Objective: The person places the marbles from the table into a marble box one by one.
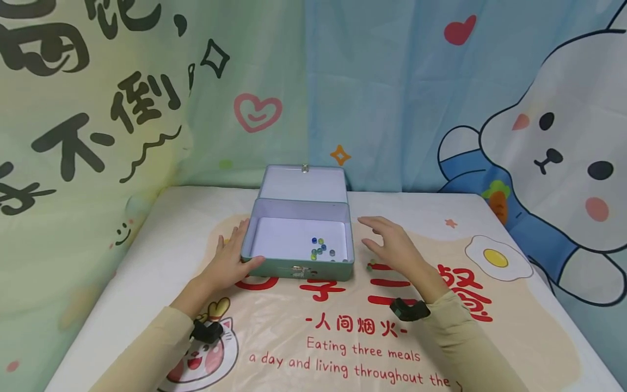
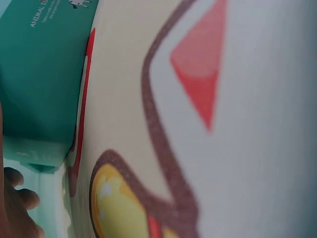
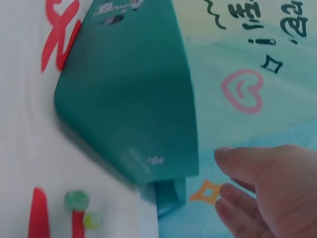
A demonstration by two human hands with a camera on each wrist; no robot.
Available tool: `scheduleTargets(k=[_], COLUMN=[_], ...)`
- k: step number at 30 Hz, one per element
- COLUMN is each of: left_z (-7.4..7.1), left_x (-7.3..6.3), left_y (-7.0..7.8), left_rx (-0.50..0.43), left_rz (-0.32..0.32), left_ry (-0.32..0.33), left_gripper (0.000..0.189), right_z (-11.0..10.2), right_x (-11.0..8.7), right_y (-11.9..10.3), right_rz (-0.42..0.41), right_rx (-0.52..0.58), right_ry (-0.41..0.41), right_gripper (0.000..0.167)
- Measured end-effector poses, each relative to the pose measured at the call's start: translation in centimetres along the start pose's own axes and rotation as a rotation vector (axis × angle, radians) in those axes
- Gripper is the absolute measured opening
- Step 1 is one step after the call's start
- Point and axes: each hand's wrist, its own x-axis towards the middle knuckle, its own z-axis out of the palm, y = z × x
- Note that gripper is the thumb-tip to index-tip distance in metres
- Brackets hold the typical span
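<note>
A green tin box (image 1: 297,269) stands with its lid (image 1: 302,184) tipped back, showing a pale interior. Several small blue, green and yellowish beads (image 1: 319,250) lie toward the right of its floor. My left hand (image 1: 226,264) rests against the box's left side, fingers extended and the thumb at the front left corner. To the right of the box, my right hand (image 1: 392,247) is held apart from it, fingers loosely bent and holding nothing. Two beads, one green (image 3: 77,200) and one yellow-green (image 3: 92,220), lie outside the box on the right.
A white tablecloth (image 1: 196,209) printed with red characters, a fried egg and a cat's face covers the table. Behind the table hangs a curtain (image 1: 372,98) with a large white bear. Each wrist carries a small dark device (image 1: 410,310).
</note>
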Motion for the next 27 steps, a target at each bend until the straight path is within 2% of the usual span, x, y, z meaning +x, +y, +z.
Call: scheduleTargets(k=[5, 10, 16, 23, 27], left_z=[0.0, 0.0, 0.0, 0.1, 0.2], left_x=[0.0, -0.1, 0.0, -0.1, 0.0], left_y=[0.0, 0.1, 0.1, 0.0, -0.1], left_rx=[-0.006, -0.013, -0.010, -0.013, -0.014], left_rz=[-0.003, -0.003, 0.001, -0.005, -0.002], left_ry=[0.005, 0.006, 0.005, 0.009, 0.010], left_gripper=[0.100, 0.098, 0.099, 0.099, 0.099], right_z=[0.1, 0.5, 1.4, 2.5, 3.1], right_x=[-0.6, -1.2, -1.8, -2.0, -2.1], right_y=[1.7, 3.2, 4.8, 6.2, 6.7], right_rz=[-0.012, 0.018, 0.047, 0.097, 0.088], right_rx=[0.057, 0.152, 0.211, 0.231, 0.222], right_ry=[-0.024, -0.073, -0.100, -0.134, -0.143], right_gripper=[0.055, 0.053, 0.049, 0.041, 0.038])
